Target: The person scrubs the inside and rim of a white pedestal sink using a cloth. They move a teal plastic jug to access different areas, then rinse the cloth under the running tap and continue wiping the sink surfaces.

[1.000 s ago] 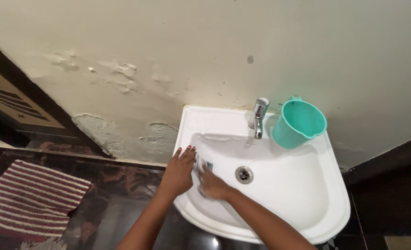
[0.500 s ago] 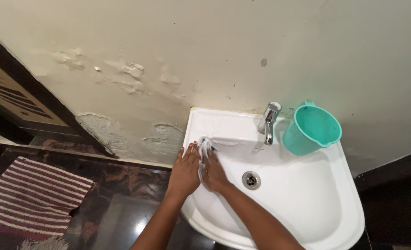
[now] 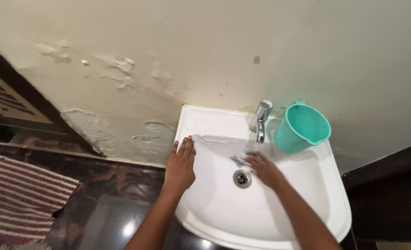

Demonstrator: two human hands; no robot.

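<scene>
Right hand point(image 3: 264, 169) pinches a small wet cloth point(image 3: 240, 160) under the tap point(image 3: 260, 119), just above the drain point(image 3: 242, 178). Left hand point(image 3: 181, 164) lies spread flat on the sink point(image 3: 307, 203) rim. Cloth likely soft, limp, slippery; bunch its middle.

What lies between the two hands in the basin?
In the head view, only bare white basin wall lies between the left hand on the rim and the right hand under the tap.

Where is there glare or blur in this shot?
Head view: bright glare spots on the dark floor; the right hand and the scrap it holds under the tap are slightly motion-blurred; the left hand on the sink rim looks sharp.
</scene>
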